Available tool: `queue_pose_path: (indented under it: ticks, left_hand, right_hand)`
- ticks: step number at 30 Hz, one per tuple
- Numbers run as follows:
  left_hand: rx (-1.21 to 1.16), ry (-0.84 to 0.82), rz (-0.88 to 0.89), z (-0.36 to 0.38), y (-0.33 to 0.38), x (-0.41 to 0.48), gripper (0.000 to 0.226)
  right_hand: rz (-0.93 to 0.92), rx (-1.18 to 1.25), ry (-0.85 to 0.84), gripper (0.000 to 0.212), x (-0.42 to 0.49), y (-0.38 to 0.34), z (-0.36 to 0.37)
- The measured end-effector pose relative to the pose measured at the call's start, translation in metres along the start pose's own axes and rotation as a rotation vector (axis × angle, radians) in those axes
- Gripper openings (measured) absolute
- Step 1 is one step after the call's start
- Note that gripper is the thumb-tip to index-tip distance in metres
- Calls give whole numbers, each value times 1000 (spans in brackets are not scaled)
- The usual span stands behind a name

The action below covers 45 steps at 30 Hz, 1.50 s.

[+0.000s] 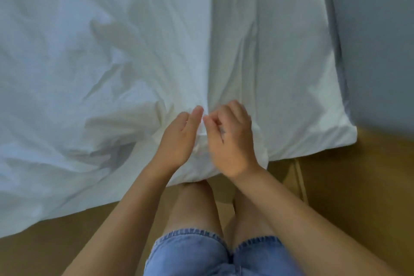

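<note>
**A:** How far along was the bed-making?

**B:** Hardly halfway, I'd judge. The white duvet cover [107, 56] was spread over the bed. Left of the gathered fold [202, 141] it was creased and rumpled. Right of the fold it lay smoother and ended in a squared corner. The smoothing was not yet done, and the fold itself hadn't been pulled out.

**A:** And the hands?

**B:** Both were at the fold, on the edge of the cover nearest the person. The left hand [177, 139] stood just left of it, fingers straight and together, palm against the cloth, gripping nothing. The right hand [230, 139], just right of it, had its fingers curled. Thumb and forefinger seemed to pinch a bit of the cover, though blur made that hard to confirm.

**A:** Any tag or writing?

**B:** None that I could read. Below the fold were denim shorts [190, 255] and a wooden floor [358, 186]. Far to the right of it was a grey wall [380, 29].
</note>
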<state>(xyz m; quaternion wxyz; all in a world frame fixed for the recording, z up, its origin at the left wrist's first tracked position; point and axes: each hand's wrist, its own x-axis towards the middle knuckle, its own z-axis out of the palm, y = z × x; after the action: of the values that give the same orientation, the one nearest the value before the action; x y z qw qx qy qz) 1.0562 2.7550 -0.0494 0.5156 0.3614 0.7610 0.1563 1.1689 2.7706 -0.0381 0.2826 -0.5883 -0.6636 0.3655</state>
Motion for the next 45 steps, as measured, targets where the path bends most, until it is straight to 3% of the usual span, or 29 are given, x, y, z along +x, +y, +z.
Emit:
queue_pose_path:
  ticks: [3, 6, 9, 11, 14, 17, 19, 24, 26, 27, 30, 32, 33, 35, 37, 38, 42, 45]
  left_hand:
    - [-189, 20, -126, 15, 11, 23, 28]
    - [-91, 127, -150, 26, 9, 48, 33]
    - [51, 146, -117, 41, 8, 56, 33]
    - [68, 164, -125, 47, 11, 56, 35]
    - [4, 295, -167, 48, 13, 53, 35]
    - [-381, 452, -343, 46, 13, 50, 29]
    - [-467, 495, -394, 48, 14, 46, 26]
    - [-150, 549, -187, 49, 13, 36, 40]
    - [16, 493, -215, 46, 17, 32, 36]
    - [141, 441, -242, 45, 17, 31, 49]
    - [636, 409, -135, 43, 30, 18, 94]
    - [707, 488, 119, 58, 56, 12, 101]
    - [697, 444, 241, 73, 69, 15, 100]
    - [751, 134, 317, 113, 88, 19, 96]
    - [819, -159, 171, 151, 83, 23, 85]
    - [818, -212, 101, 162, 75, 26, 79]
    - [627, -107, 68, 181, 51, 35, 52]
    - [290, 11, -48, 190, 55, 34, 67]
  right_hand:
    - [62, -32, -338, 17, 6, 18, 11]
    - [279, 77, -551, 11, 15, 58, 16]
    - [457, 125, -327, 10, 26, 98, 8]
    - [569, 35, -166, 27, 30, 121, 1]
    - [744, 203, -232, 51, 38, 136, 0]
    - [780, 285, -284, 53, 49, 134, 15]
    - [833, 241, -234, 54, 56, 131, 25]
    - [858, 253, -255, 50, 64, 109, 42]
    - [821, 323, -255, 48, 57, 93, 34]
    - [803, 387, -245, 46, 55, 86, 23]
    - [829, 608, -97, 29, 56, 78, -62]
    - [762, 681, 85, 27, 58, 93, -152]
    - [716, 689, 160, 25, 54, 95, -192]
    - [670, 505, 230, 25, 35, 110, -225]
    - [652, 141, 155, 29, 17, 134, -206]
    - [678, 54, 140, 31, 11, 148, -192]
    - [775, -64, 102, 39, 13, 197, -162]
    - [719, -125, 94, 42, 10, 203, -158]
